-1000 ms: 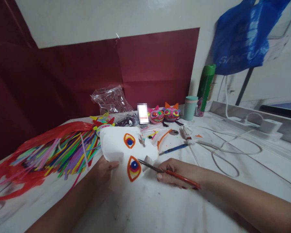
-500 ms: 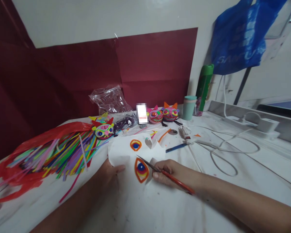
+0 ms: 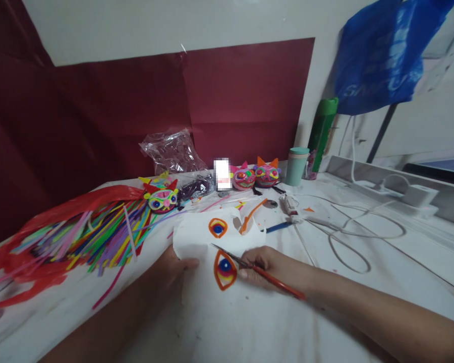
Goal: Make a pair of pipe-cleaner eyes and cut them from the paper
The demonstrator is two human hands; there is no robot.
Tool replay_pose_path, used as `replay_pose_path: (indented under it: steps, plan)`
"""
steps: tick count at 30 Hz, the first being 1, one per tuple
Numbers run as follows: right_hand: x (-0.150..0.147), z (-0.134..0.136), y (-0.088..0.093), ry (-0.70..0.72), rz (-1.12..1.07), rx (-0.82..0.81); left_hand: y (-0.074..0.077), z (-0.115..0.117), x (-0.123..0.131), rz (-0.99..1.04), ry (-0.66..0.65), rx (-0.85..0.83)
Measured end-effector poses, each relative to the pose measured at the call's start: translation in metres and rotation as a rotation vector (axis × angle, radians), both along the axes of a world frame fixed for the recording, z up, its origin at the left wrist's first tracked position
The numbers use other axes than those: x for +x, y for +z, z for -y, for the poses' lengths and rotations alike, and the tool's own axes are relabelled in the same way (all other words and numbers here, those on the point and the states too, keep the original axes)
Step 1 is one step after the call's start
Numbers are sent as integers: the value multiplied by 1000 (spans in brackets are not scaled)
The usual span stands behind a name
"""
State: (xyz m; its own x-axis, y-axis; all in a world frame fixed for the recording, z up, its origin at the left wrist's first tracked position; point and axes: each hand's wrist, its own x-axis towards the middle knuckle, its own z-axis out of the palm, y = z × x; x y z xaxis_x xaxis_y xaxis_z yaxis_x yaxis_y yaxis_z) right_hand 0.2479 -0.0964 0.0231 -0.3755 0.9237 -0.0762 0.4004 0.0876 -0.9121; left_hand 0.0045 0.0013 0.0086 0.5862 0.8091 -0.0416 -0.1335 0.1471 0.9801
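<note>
My left hand (image 3: pixel 177 264) pinches the left edge of a white paper sheet (image 3: pixel 196 252), thumb on top and fingers underneath. Two eye shapes with orange outlines and blue centres sit on the sheet: a smaller upper eye (image 3: pixel 218 228) and a larger lower eye (image 3: pixel 225 270). In my right hand (image 3: pixel 261 262) is a long slim tool with a red handle (image 3: pixel 280 285) and a thin dark pointed end, gripped rather like a pen. Its tip lies over the paper between the two eyes; I cannot tell whether it touches. The right fingertips are beside the lower eye.
Colourful fuzzy stems (image 3: pixel 98 237) lie on a red plastic bag (image 3: pixel 71 204) at left, beside a decorated animal head (image 3: pixel 162 198). Two similar heads (image 3: pixel 267 172) stand at the back near a green cup (image 3: pixel 297 166). White cables (image 3: pixel 348 242) loop across the right side.
The paper has shifted slightly right and tilted, showing more of the orange strip behind its notched upper edge. The tool's tip stays between the eyes, and both hands keep their grip.
</note>
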Motion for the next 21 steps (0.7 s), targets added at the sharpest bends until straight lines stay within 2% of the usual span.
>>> replay_pose_path:
  steps: [5, 11, 16, 21]
  plan:
    - [-1, -1, 0, 5, -14, 7, 2, 1, -1, -37, -14, -7]
    - [1, -1, -2, 27, -41, 15, 10, 11, 3, 14, -1, -14]
    - [1, 0, -1, 53, -54, 7, 10, 8, 1, 6, -59, -12]
    - [-1, 0, 0, 47, -85, -9, 13, 9, 1, -6, -36, -17]
